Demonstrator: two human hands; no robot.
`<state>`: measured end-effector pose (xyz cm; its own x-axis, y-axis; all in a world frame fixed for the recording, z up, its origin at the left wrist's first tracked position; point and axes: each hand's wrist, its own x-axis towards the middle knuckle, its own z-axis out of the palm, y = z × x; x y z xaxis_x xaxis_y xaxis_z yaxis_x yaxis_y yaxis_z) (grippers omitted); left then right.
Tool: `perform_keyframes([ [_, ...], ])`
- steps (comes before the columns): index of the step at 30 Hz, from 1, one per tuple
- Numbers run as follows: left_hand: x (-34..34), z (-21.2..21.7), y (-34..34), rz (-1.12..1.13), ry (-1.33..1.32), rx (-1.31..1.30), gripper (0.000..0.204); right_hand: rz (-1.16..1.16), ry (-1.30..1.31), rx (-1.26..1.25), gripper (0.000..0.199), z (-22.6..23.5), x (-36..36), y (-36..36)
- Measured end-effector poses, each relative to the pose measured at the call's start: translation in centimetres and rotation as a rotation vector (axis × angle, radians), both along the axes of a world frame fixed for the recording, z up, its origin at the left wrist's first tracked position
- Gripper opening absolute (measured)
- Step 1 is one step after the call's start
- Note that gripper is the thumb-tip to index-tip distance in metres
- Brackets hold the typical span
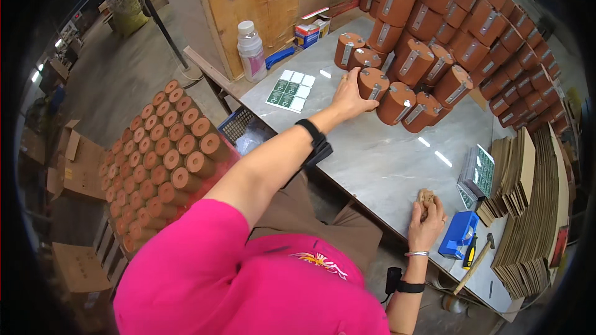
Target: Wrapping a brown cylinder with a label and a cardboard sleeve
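Note:
My left hand [352, 98] reaches across the table and is wrapped round the near left side of a reddish-brown cylinder [374, 76]. The cylinder stands upright at the front of a group of similar ones, each with a metal strip down its side. My right hand [426, 226], lower on the right side of the table, has its fingers closed on a crumpled tan cloth [426, 196]. Part of the cloth is hidden by the fingers. A blue tape dispenser [458, 234] lies just right of that hand.
Stacked cylinders [428, 18] rise behind the grey table [347, 149]. Label sheets [290, 91] and a white bottle [251, 51] are at the far left. Flattened cardboard [534, 223], a hammer [475, 263] and a screwdriver [470, 252] lie right. More cylinders [162, 167] stand at my left.

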<state>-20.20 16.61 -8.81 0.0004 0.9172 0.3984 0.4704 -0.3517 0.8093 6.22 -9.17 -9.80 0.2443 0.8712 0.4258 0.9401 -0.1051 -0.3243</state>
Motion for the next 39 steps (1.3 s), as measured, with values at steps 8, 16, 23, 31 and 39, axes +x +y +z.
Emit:
perform_keyframes([
  [8, -1.1, -1.2, -3.3, -0.020, -0.144, -0.088, 0.083, 0.047, 0.066, 0.151, 0.017, -1.8, 0.6, -1.5],
  [16, -4.0, 1.2, -12.6, -0.442, -0.105, -0.081, 0.094, 0.149, 0.474, 0.025, 0.020, 1.9, -2.5, 0.9],
  [23, -3.7, 2.1, -14.1, -0.339, 0.115, 0.154, 0.080, 0.578, 0.256, -0.154, 0.074, 8.7, -9.8, 6.3],
  [31, -3.2, 1.2, -15.2, -0.234, 0.108, 0.271, 0.070, 0.568, 0.019, -0.316, 0.082, 8.4, -10.8, 7.1],
  [39, -3.1, 1.2, -15.1, -0.217, 0.077, 0.283, 0.069, 0.572, 0.056, -0.326, 0.086, 8.1, -10.1, 8.4],
])
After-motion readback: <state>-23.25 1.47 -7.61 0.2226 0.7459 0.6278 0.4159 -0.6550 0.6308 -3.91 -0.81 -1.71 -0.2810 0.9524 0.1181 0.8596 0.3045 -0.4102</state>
